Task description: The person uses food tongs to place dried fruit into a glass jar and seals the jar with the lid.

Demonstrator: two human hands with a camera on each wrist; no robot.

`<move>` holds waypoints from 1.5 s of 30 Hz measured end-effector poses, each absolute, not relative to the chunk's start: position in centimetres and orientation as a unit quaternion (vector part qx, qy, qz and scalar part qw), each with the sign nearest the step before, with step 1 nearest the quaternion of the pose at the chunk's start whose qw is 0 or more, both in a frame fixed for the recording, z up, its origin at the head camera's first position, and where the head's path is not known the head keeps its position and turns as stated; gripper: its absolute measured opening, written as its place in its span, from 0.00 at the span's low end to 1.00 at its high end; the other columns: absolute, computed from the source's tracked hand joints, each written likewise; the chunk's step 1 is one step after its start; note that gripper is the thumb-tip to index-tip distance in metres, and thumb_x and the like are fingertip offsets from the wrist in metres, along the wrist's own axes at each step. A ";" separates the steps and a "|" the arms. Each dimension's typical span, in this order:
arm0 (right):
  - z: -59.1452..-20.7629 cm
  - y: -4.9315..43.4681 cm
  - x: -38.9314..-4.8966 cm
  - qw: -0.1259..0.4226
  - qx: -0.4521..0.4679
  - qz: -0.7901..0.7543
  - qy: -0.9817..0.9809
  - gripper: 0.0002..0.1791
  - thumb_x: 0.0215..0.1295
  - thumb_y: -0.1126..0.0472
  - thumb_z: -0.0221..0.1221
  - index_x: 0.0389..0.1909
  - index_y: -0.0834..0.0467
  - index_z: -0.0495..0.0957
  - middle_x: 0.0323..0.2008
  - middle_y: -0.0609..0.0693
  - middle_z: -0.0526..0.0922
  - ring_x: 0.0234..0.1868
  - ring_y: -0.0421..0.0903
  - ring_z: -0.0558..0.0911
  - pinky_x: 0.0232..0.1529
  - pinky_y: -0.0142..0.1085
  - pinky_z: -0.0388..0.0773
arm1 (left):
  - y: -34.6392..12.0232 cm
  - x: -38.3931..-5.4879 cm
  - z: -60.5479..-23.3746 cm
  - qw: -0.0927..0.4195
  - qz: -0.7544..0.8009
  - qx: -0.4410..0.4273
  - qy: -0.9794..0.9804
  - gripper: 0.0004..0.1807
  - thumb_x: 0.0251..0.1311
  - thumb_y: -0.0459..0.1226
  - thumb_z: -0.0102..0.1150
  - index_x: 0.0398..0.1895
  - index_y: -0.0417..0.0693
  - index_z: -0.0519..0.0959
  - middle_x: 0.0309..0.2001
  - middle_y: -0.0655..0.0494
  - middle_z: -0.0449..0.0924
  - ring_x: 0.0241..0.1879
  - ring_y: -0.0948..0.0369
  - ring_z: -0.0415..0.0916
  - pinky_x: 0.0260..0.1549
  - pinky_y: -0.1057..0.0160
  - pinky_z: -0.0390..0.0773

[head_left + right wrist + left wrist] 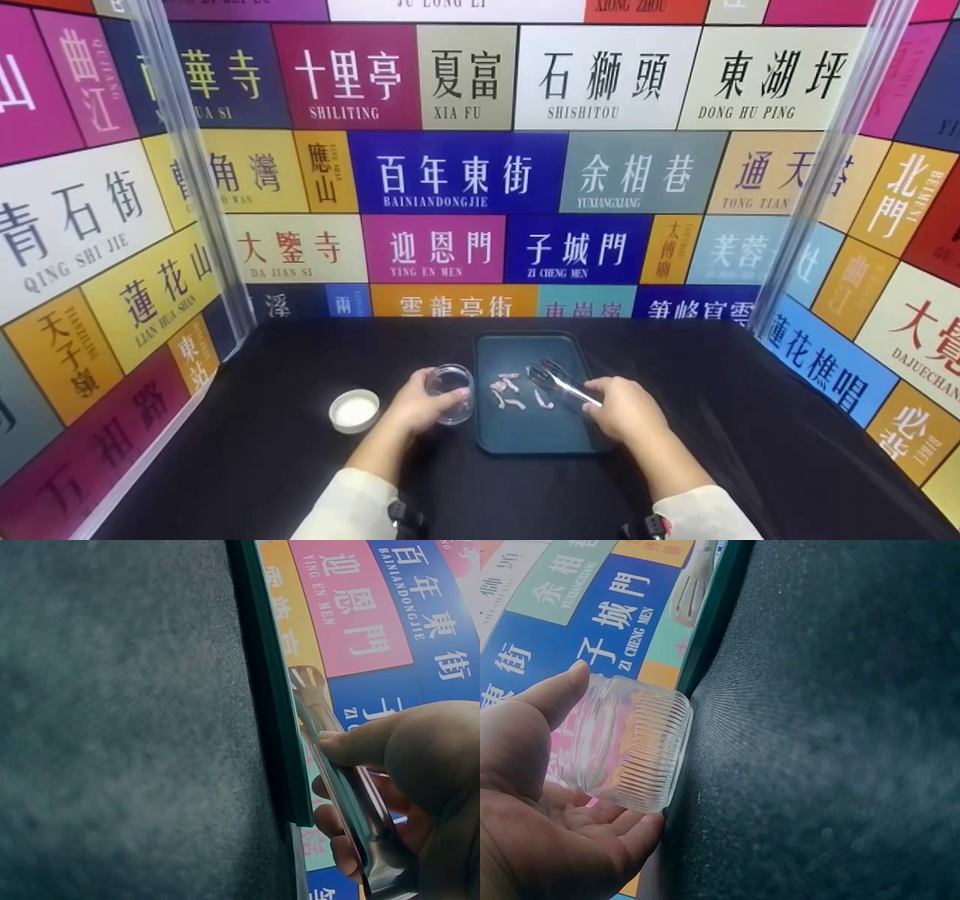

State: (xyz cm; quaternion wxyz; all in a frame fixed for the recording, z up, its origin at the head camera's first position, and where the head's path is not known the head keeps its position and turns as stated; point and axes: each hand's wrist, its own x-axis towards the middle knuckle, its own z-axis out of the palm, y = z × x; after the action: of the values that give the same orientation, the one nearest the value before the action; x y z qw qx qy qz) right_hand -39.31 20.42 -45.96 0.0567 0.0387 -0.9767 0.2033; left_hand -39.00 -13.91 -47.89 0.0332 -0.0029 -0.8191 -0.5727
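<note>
My left hand (417,405) holds a small clear jar (456,411) beside the left edge of a dark teal tray (540,436). In the left wrist view the jar (649,742) has ribbed sides, with the thumb on one side and the fingers on the other. Metal tongs (345,795) are gripped in my right hand (631,412), their slotted heads over the tray's upper right. On the tray lie several small pale pinkish strips (511,403); what they are made of is too small to tell.
A round white lid (355,411) lies on the black tablecloth (285,465), left of my left hand. Panels printed with large characters (457,172) stand behind the table and along both sides, with clear corner posts (795,217).
</note>
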 end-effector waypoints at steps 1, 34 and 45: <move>-45.9 20.4 -39.3 0.058 0.039 0.205 -0.976 0.22 0.72 0.57 0.67 0.65 0.55 0.84 0.63 0.63 0.86 0.65 0.66 0.82 0.69 0.65 0.76 | -13.9 -39.0 -47.9 0.033 -0.572 -0.002 -0.820 0.49 0.60 0.47 0.79 0.76 0.32 0.64 0.71 0.30 0.74 0.70 0.37 0.75 0.72 0.40 0.75; -44.1 18.7 -38.4 0.080 0.035 0.263 -0.961 0.22 0.76 0.55 0.64 0.68 0.52 0.82 0.67 0.59 0.84 0.71 0.64 0.80 0.73 0.66 0.73 | -14.2 -39.1 -48.0 0.028 -0.559 0.007 -0.829 0.50 0.59 0.51 0.79 0.77 0.36 0.65 0.72 0.32 0.74 0.69 0.40 0.76 0.69 0.40 0.78; -43.2 16.4 -37.3 0.112 0.059 0.265 -0.956 0.23 0.75 0.54 0.66 0.69 0.48 0.82 0.67 0.55 0.85 0.71 0.61 0.80 0.74 0.63 0.73 | -14.1 -39.0 -47.9 0.032 -0.562 0.001 -0.827 0.49 0.59 0.49 0.79 0.76 0.35 0.66 0.71 0.32 0.75 0.68 0.40 0.77 0.69 0.40 0.79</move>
State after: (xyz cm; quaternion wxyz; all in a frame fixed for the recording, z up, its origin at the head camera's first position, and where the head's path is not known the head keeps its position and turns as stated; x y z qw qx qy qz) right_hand -37.25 16.37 -43.22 0.1116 0.0594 -0.9559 0.2653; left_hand -38.99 -14.07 -47.88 0.0315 0.0013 -0.8269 -0.5615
